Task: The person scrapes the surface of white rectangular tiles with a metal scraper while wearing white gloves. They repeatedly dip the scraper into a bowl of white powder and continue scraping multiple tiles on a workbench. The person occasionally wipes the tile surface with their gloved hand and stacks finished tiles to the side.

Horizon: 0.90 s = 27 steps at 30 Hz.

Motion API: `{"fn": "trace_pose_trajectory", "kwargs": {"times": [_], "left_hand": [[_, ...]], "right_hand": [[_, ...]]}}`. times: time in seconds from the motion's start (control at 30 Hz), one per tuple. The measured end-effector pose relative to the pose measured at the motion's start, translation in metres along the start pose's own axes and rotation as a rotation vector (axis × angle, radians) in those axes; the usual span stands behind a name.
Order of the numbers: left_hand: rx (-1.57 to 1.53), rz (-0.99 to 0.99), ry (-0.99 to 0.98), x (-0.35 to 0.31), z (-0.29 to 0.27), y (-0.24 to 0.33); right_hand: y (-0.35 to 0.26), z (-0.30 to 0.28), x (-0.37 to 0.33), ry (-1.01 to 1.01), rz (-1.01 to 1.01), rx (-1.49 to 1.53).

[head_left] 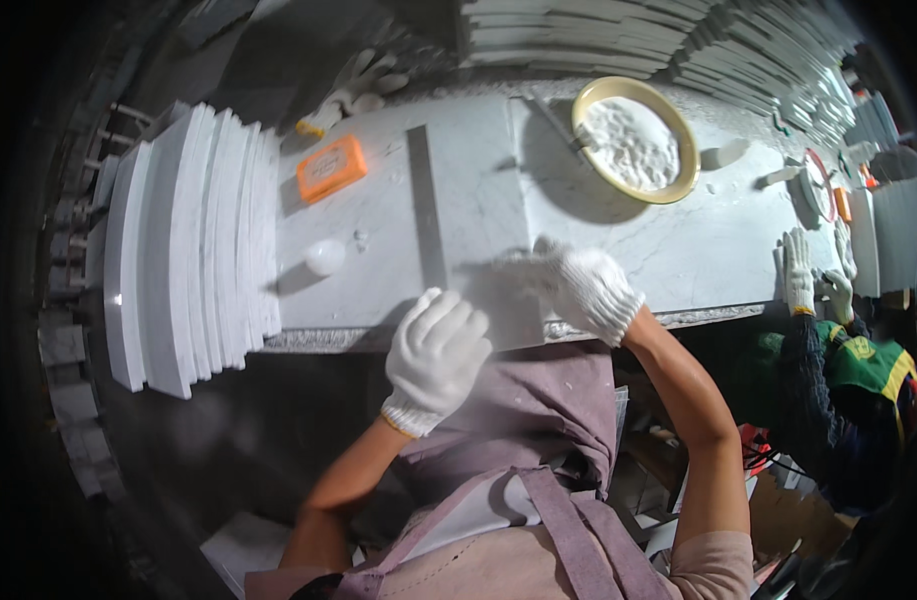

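Note:
Both of my hands wear white knit gloves with yellow-edged cuffs. My left hand (440,350) rests at the near left part of a pale marble slab (483,220), fingers side by side and laid over its surface. On the slab's right side, my right hand (586,290) is bent at the wrist with its fingers curled. Its fingertips are smeared, and whatever they grip is too blurred to make out. A whitish haze of dust hangs over the slab between both hands. A dark strip (426,205) runs along the slab's left side.
Upright white slabs (193,250) stand at left. On the worktop are an orange box (330,168), a small white round object (325,257), a yellow bowl of white powder (633,140) and loose gloves (363,85). A co-worker's gloved hand (798,270) is at right.

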<state>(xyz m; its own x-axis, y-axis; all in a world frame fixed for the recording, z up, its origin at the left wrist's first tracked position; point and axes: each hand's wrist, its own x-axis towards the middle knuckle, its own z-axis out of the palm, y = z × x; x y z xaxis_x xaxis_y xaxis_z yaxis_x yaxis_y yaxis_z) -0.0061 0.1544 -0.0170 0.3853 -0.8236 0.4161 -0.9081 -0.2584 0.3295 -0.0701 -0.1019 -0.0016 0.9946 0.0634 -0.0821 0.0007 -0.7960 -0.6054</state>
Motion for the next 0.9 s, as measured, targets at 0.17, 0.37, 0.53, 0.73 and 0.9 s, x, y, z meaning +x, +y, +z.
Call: {"fn": "trace_pose_trajectory", "kwargs": {"times": [0.17, 0.37, 0.53, 0.73, 0.9], "left_hand": [[-0.319, -0.246, 0.131, 0.054, -0.001, -0.017], [-0.994, -0.64, -0.006, 0.184, 0.049, -0.046], [-1.067, -0.96, -0.143, 0.253, 0.082, -0.048], [-1.198, -0.808, -0.251, 0.252, 0.098, -0.027], [-1.319, -0.818, -0.271, 0.23, 0.109, 0.002]], "right_hand": [[0.022, -0.008, -0.079, 0.327, 0.469, 0.882], [0.045, 0.003, -0.106, 0.876, 0.725, 1.281], [0.072, -0.007, -0.074, 1.036, 0.493, 1.54], [0.09, -0.011, -0.071, 1.134, 0.431, 1.606], [0.11, -0.007, -0.107, 1.068, 0.293, 1.627]]}}
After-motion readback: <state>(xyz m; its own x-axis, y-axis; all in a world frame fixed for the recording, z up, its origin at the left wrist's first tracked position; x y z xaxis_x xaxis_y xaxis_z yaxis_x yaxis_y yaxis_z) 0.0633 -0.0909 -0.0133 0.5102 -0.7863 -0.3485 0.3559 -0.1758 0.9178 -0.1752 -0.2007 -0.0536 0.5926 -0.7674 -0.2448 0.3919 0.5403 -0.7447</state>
